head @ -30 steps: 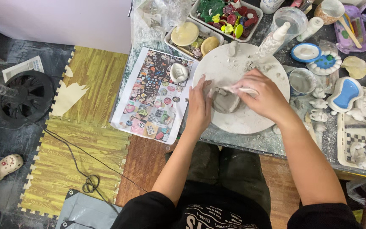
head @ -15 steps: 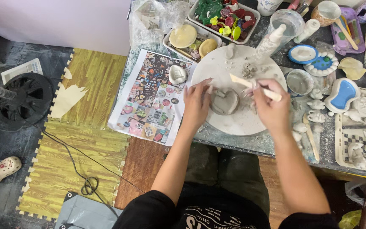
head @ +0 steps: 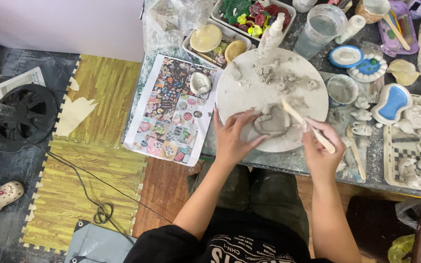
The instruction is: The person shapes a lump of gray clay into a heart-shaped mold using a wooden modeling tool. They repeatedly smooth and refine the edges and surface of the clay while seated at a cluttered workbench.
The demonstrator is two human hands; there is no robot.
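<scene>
Hands working grey clay piece [head: 271, 122] on round white board [head: 242, 92], left hand [head: 235, 136] steadying it with open fingers, right hand [head: 320, 146] pinching wooden modelling stick [head: 308, 125], its tip touching clay.

Even, soft light fills the scene, bright on the white disc [head: 269, 92] and the wall [head: 59, 24] at top left, with no single source in view. Shadows are faint: a thin one lies under the hands [head: 235, 139] on the disc. The floor at left falls darker, and the corner at bottom right is dim. Wet clay and the plastic cup [head: 320, 29] show slight sheen, no harsh glare. Focus is fairly sharp throughout; the wide lens bends the counter [head: 366, 170] edge slightly.
</scene>
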